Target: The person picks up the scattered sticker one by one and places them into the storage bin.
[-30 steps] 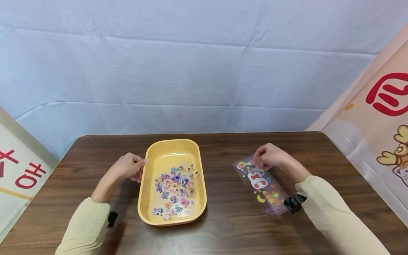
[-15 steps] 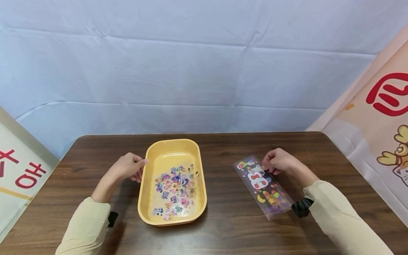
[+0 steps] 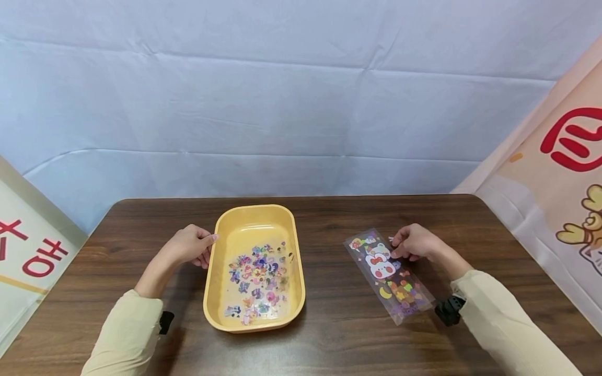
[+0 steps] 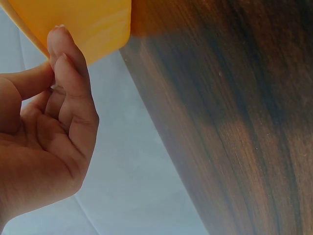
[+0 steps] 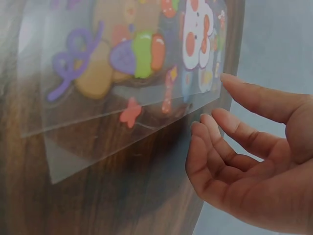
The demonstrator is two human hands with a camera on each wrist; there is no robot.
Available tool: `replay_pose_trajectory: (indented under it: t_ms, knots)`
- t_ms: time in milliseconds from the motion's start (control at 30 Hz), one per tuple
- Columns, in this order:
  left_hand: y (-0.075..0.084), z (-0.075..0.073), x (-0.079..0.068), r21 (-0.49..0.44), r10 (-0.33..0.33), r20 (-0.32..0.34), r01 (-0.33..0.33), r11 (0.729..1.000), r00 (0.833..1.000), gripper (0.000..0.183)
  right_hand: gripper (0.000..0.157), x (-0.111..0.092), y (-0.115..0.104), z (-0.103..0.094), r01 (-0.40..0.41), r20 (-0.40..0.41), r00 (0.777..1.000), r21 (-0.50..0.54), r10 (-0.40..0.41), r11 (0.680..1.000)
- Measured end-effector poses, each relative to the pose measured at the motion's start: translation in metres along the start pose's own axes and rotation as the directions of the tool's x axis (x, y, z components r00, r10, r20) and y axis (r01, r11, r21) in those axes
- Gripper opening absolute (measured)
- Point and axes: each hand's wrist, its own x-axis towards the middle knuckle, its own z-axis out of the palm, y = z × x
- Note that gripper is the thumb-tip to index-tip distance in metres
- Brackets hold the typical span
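My left hand (image 3: pixel 190 246) pinches the left rim of a yellow tray (image 3: pixel 254 214), thumb on top and fingers outside; the left wrist view shows the same grip on the tray wall (image 4: pixel 105 29). Many small colourful cartoon stickers (image 3: pixel 258 271) lie on the tray floor. A clear sticker sheet (image 3: pixel 383 269) with a rabbit and other cartoons lies on the table to the right. At the sheet's right edge is my right hand (image 3: pixel 418 243). In the right wrist view a gap separates its thumb (image 5: pixel 244 93) from its fingertips. A tiny pale bit by those fingertips is too small to identify.
The brown wooden table (image 3: pixel 324 324) carries the tray and sheet, with bare wood between them. Pale cloth (image 3: pixel 301 104) hangs behind the table. Printed banners stand at the left (image 3: pixel 33 250) and right (image 3: pixel 555 151).
My right hand has shifted right and slightly toward me, from over the sheet to its right edge, uncovering more of the cartoons. My left hand and the tray have stayed still.
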Motion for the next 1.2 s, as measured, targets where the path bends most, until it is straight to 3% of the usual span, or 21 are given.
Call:
replay_pose_trajectory:
  t_ms: [467, 867, 1200]
  knots:
    - [0.000, 0.000, 0.000, 0.009, 0.003, 0.000, -0.003, 1.000, 1.000, 0.035, 0.022, 0.000, 0.005, 0.003, -0.020, -0.025, 1.000, -0.021, 0.020, 1.000]
    - [0.003, 0.000, -0.002, 0.012, -0.002, -0.002, 0.002, 1.000, 1.000, 0.036, 0.025, -0.001, 0.009, 0.009, 0.018, -0.089, 0.996, -0.080, -0.025, 0.997]
    - [0.004, -0.001, -0.003, 0.011, -0.003, 0.001, 0.003, 1.000, 1.000, 0.034, 0.022, -0.001, 0.007, 0.012, 0.030, -0.095, 0.995, -0.077, -0.038, 0.997]
